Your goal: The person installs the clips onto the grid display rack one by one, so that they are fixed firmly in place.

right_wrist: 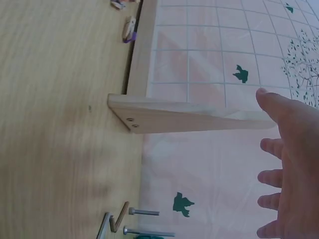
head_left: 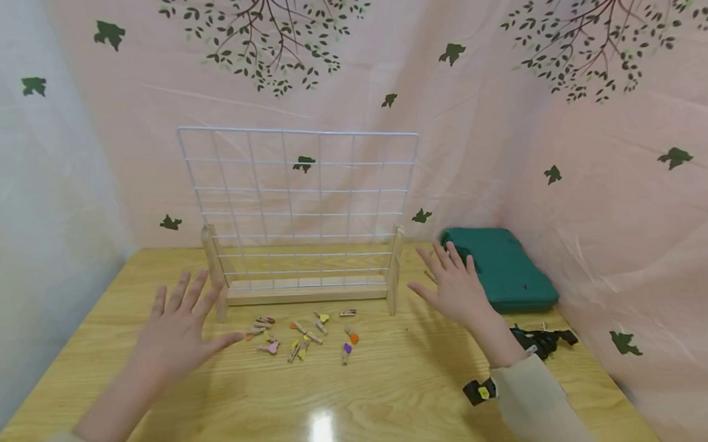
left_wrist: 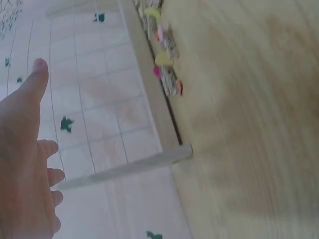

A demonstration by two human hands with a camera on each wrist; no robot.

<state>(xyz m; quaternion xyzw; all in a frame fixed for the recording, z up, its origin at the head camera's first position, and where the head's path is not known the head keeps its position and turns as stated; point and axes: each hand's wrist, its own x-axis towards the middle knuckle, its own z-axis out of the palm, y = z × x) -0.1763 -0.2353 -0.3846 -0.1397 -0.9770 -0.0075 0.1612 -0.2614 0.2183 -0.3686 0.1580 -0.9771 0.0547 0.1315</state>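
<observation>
My left hand [head_left: 177, 331] is held above the table's left side, fingers spread and holding nothing. On the other side my right hand [head_left: 454, 286] is likewise spread and bare, just right of the rack's stand. Between the two stands a white wire grid [head_left: 305, 197], upright in a wooden stand [head_left: 306, 294]. Small wooden clothespins [head_left: 302, 332] lie loose in front of it, several with coloured hearts or other shapes, among them one with a purple heart [head_left: 348, 348]. In the left wrist view more clothespins [left_wrist: 169, 82] show beside the stand's base.
A green case [head_left: 504, 267] lies at the back right. Nearer is a tangled black item [head_left: 543, 341], its kind unclear. In the right wrist view bolts [right_wrist: 144, 212] and a bent metal key [right_wrist: 118, 219] rest near the table's back edge. Printed cloth hangs behind.
</observation>
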